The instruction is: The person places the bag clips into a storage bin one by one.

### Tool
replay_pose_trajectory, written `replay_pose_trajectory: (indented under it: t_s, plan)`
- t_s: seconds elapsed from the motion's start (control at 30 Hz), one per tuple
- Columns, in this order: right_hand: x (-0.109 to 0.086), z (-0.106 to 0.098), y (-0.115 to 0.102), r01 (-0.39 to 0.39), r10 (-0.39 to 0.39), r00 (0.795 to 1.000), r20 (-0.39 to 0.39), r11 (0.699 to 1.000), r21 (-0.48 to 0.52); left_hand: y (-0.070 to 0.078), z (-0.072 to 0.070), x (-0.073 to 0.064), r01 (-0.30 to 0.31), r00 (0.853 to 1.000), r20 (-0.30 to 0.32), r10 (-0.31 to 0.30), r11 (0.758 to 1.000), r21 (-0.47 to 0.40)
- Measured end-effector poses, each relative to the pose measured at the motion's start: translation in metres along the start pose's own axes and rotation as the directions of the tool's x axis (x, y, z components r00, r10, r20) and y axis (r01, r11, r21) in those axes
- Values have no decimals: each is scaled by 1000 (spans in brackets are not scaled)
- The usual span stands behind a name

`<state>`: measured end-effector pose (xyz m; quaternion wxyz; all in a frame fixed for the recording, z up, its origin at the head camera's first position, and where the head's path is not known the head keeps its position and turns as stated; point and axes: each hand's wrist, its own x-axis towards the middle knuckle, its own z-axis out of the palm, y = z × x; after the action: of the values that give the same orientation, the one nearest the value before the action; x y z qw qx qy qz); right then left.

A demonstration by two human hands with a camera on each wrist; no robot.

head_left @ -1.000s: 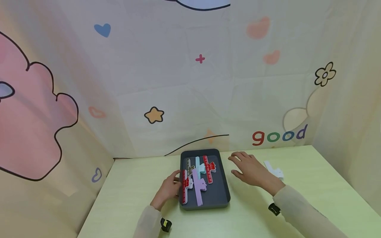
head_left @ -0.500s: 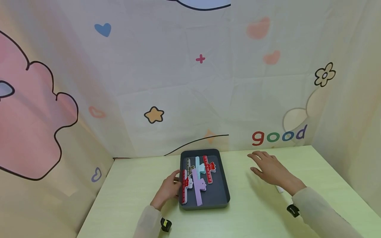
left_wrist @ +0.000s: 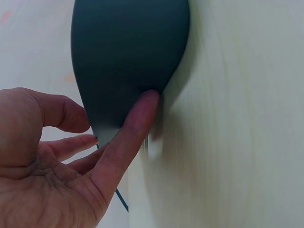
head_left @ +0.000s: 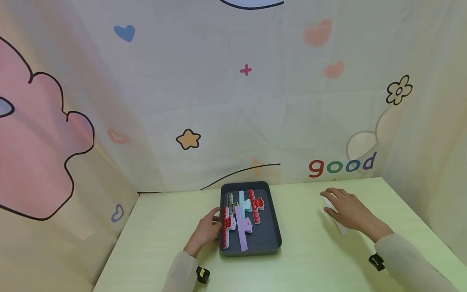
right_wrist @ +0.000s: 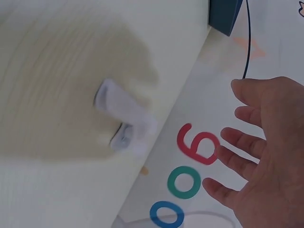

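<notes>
In the head view, my left hand (head_left: 205, 232) grips the left wall of a dark grey tray (head_left: 268, 245). The left wrist view shows the thumb against the tray's outer side (left_wrist: 128, 42) and bent fingers at its edge. Lying in the tray are two red clips (head_left: 254, 211) with keyboard-like markings, a dark patterned clip (head_left: 230, 200), a light blue clip (head_left: 242, 200) and a purple clip (head_left: 241, 235). Over at the right, my right hand (head_left: 352, 211) hovers above a white clip (head_left: 341, 229), partly hiding it. Its fingers are loosely bent, apart from the clip (right_wrist: 123, 107) in the right wrist view.
Everything stands on a pale wooden table (head_left: 164, 227). A printed cloth backdrop (head_left: 219, 101) rises behind its far edge and along both sides. Bare tabletop lies between the tray and the white clip.
My right hand has moved right, away from the tray, and now hangs over the white clip. My left hand stays at the tray, and the clips inside lie as before.
</notes>
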<state>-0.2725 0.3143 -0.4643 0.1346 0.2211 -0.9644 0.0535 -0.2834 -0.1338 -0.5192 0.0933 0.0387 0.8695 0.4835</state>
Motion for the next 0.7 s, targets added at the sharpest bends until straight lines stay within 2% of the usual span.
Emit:
replay_pose_trajectory:
  t_s: [0.33, 0.7]
  plan:
    - [-14, 7, 24, -54, 54, 997, 50, 999, 3, 2, -1, -1, 18, 1000, -1, -18, 1000, 18]
    - [-21, 18, 37, -62, 62, 994, 90, 998, -3, 4, -1, -2, 29, 1000, -10, -29, 999, 13]
